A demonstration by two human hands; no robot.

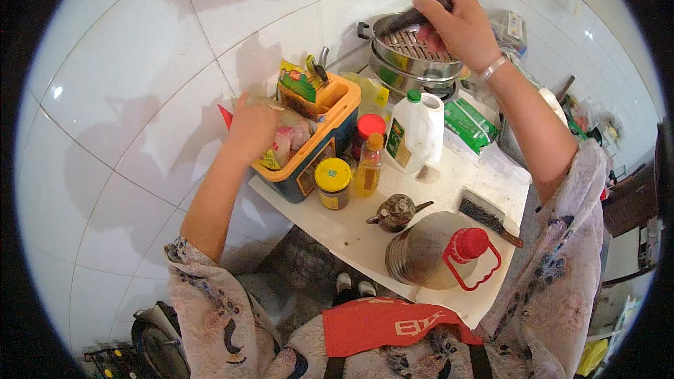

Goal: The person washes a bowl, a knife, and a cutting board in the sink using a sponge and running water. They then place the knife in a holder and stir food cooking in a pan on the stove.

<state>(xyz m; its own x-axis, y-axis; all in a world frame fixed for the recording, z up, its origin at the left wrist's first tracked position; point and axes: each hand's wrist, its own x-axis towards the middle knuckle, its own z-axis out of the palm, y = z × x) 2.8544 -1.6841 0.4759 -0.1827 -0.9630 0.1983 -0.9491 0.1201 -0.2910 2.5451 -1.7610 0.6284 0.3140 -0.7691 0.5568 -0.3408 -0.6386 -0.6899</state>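
My left hand (254,126) reaches over the near left end of a blue storage box (295,175) with an orange rim. Beside its fingers lie clear plastic bags (291,135) with something pinkish inside; the back of the hand hides the fingertips. Raised above a stacked metal steamer (393,63), my right hand (463,28) is closed around a long dark object (414,17), slightly blurred, whose kind I cannot make out. Its tip slants down to the left over the steamer's slotted tray. Something reddish shows just below this hand.
On the white table (358,235) stand a yellow-lidded jar (333,182), a red-lidded jar (371,126), a small bottle (368,168), a white jug (415,130), a small metal pot (397,212) and a large red-capped jug (435,249). A cleaver (484,212) lies at right; a green packet (470,125) lies behind.
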